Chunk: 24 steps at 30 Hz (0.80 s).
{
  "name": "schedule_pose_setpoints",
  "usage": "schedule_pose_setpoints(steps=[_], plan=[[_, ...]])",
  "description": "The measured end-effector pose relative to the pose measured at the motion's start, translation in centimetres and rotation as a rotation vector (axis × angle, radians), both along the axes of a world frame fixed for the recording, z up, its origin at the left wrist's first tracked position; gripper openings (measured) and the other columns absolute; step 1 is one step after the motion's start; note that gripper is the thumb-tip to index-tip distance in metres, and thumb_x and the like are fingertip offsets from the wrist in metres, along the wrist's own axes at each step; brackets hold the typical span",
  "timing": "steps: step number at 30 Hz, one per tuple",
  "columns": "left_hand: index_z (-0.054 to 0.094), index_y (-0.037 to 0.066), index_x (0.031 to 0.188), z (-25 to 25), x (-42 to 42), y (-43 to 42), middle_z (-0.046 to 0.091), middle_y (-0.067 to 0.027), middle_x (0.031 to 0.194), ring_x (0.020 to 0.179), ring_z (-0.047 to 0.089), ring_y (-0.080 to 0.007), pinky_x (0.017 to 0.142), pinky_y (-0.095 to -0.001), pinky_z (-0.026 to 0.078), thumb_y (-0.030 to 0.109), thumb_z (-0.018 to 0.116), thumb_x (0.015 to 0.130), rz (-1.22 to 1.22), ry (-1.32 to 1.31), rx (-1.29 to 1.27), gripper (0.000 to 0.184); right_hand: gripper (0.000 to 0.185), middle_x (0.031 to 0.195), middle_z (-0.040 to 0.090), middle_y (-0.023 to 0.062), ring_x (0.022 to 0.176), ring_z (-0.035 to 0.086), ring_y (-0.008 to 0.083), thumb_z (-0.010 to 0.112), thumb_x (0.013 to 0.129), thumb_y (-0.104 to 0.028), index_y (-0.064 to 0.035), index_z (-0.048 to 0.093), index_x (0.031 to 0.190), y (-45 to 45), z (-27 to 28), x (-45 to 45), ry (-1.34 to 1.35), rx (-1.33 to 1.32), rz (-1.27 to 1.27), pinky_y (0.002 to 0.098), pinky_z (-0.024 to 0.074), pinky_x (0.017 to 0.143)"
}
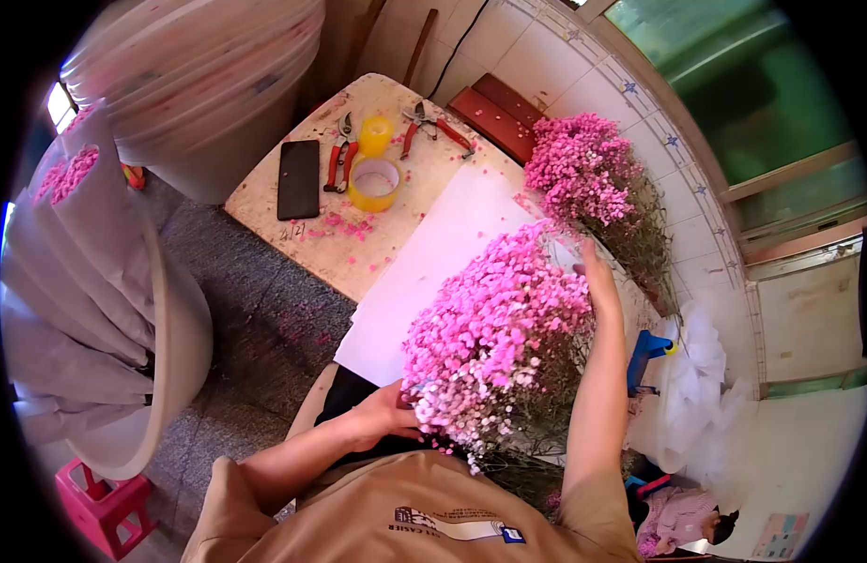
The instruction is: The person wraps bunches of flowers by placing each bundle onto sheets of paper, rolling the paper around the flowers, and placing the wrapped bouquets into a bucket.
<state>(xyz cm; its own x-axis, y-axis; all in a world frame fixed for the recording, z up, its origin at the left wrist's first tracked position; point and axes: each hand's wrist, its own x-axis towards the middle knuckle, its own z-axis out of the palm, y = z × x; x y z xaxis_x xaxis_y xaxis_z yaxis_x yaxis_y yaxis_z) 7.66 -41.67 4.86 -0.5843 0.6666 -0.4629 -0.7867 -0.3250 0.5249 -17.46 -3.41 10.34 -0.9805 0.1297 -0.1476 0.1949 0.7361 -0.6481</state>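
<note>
A large bunch of pink baby's breath (494, 333), paler at its near edge, lies over white paper sheets (396, 310) in front of my body. My left hand (384, 418) is against its near left side, fingers curled in and partly hidden under the blooms. At the far right side, my right hand (598, 277) presses on the bunch with fingers bent around its edge. Between them the two hands hold the bunch. Thin green-brown stems (555, 394) point towards the right, partly behind my right forearm.
On the table (386, 122) are a phone (298, 180), tape rolls (374, 184) and two red-handled pruners (340, 155). Another pink bunch (583, 169) lies by the wall. A tub (184, 347) of wrapped flowers and a pink stool (105, 507) stand left. Another person (677, 519) is lower right.
</note>
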Motion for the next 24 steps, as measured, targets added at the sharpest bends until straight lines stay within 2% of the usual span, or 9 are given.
schedule_pose_setpoints(steps=[4, 6, 9, 11, 13, 14, 16, 20, 24], plan=[[0.039, 0.014, 0.154, 0.7, -0.4, 2.4, 0.06, -0.0092, 0.14, 0.127, 0.06, -0.0265, 0.099, -0.0522, 0.053, 0.022, 0.081, 0.092, 0.054, -0.119, 0.077, 0.075, 0.096, 0.133, 0.066, 0.0253, 0.124, 0.061, 0.0332, 0.037, 0.099, -0.079, 0.005, 0.062, 0.137, -6.7, -2.0, 0.0, -0.371, -0.076, 0.002, 0.0403, 0.0431, 0.111], [0.041, 0.014, 0.152, 1.5, -1.5, 3.9, 0.062, -0.0092, 0.138, 0.126, 0.061, -0.0265, 0.099, -0.0532, 0.054, 0.019, 0.081, 0.092, 0.113, -0.173, 0.11, 0.073, 0.09, 0.136, 0.065, 0.0225, 0.127, 0.06, 0.0309, 0.047, 0.1, -0.073, 0.0063, 0.056, 0.142, -6.5, -6.6, 1.9, -0.482, -0.26, 0.192, 0.0396, 0.0434, 0.111], [0.05, 0.01, 0.147, 0.5, -1.5, 5.9, 0.064, -0.01, 0.137, 0.122, 0.063, -0.0266, 0.095, -0.0503, 0.055, 0.015, 0.074, 0.096, 0.218, -0.16, 0.182, 0.056, 0.072, 0.112, 0.069, 0.0316, 0.109, 0.068, 0.0404, 0.051, 0.104, -0.056, 0.008, 0.058, 0.136, -13.6, 3.0, 11.9, -0.165, 0.177, 0.456, 0.0419, 0.0506, 0.099], [0.048, 0.004, 0.148, -2.2, -0.8, 7.6, 0.063, -0.0116, 0.139, 0.124, 0.062, -0.027, 0.097, -0.047, 0.055, 0.006, 0.069, 0.095, 0.301, -0.204, 0.221, 0.056, 0.076, 0.122, 0.067, 0.0311, 0.12, 0.063, 0.0442, 0.057, 0.1, -0.057, 0.0064, 0.053, 0.142, -13.6, 6.6, 14.5, -0.246, 0.209, 0.473, 0.0456, 0.0465, 0.106], [0.048, -0.002, 0.148, -1.3, -0.8, 7.5, 0.061, -0.0137, 0.14, 0.124, 0.062, -0.0262, 0.1, -0.0441, 0.054, 0.001, 0.061, 0.095, 0.247, -0.153, 0.142, 0.054, 0.094, 0.142, 0.055, 0.0307, 0.135, 0.051, 0.046, 0.072, 0.088, -0.06, 0.0046, 0.043, 0.149, -12.1, 8.7, 16.0, -0.129, 0.02, 0.913, 0.0495, 0.0386, 0.114], [0.048, -0.002, 0.147, -0.7, -0.9, 7.7, 0.061, -0.0139, 0.141, 0.124, 0.063, -0.0253, 0.101, -0.0428, 0.054, 0.001, 0.059, 0.096, 0.27, -0.205, 0.184, 0.053, 0.106, 0.15, 0.045, 0.0311, 0.139, 0.045, 0.0476, 0.079, 0.079, -0.059, 0.0041, 0.037, 0.153, -12.5, 9.6, 16.7, -0.184, 0.161, 0.928, 0.0514, 0.035, 0.116], [0.051, 0.0, 0.145, -0.1, -1.1, 8.7, 0.064, -0.0131, 0.136, 0.12, 0.065, -0.0235, 0.101, -0.0412, 0.054, 0.005, 0.057, 0.096, 0.325, -0.245, 0.221, 0.049, 0.114, 0.146, 0.048, 0.0277, 0.134, 0.048, 0.0453, 0.095, 0.057, -0.043, 0.0009, 0.043, 0.148, -14.5, 9.4, 19.0, -0.17, 0.567, 0.817, 0.0526, 0.0371, 0.114], [0.062, 0.006, 0.131, 0.2, -2.1, 8.7, 0.071, -0.0097, 0.114, 0.102, 0.067, -0.02, 0.084, -0.039, 0.057, 0.016, 0.054, 0.096, 0.279, -0.31, 0.283, 0.037, 0.111, 0.142, 0.048, 0.0313, 0.133, 0.047, 0.049, 0.095, 0.054, -0.035, 0.0044, 0.045, 0.145, -12.3, 2.2, 17.3, -0.146, 0.521, 0.721, 0.0543, 0.0379, 0.114], [0.063, 0.009, 0.128, -0.5, -1.8, 9.5, 0.071, -0.0065, 0.114, 0.097, 0.067, -0.021, 0.088, -0.0429, 0.053, 0.018, 0.058, 0.093, 0.335, -0.414, 0.413, 0.036, 0.099, 0.129, 0.058, 0.0264, 0.121, 0.056, 0.0461, 0.093, 0.054, -0.026, 0.0039, 0.05, 0.138, -12.5, 3.7, 15.2, -0.076, 0.414, 0.792, 0.0515, 0.0438, 0.108]])
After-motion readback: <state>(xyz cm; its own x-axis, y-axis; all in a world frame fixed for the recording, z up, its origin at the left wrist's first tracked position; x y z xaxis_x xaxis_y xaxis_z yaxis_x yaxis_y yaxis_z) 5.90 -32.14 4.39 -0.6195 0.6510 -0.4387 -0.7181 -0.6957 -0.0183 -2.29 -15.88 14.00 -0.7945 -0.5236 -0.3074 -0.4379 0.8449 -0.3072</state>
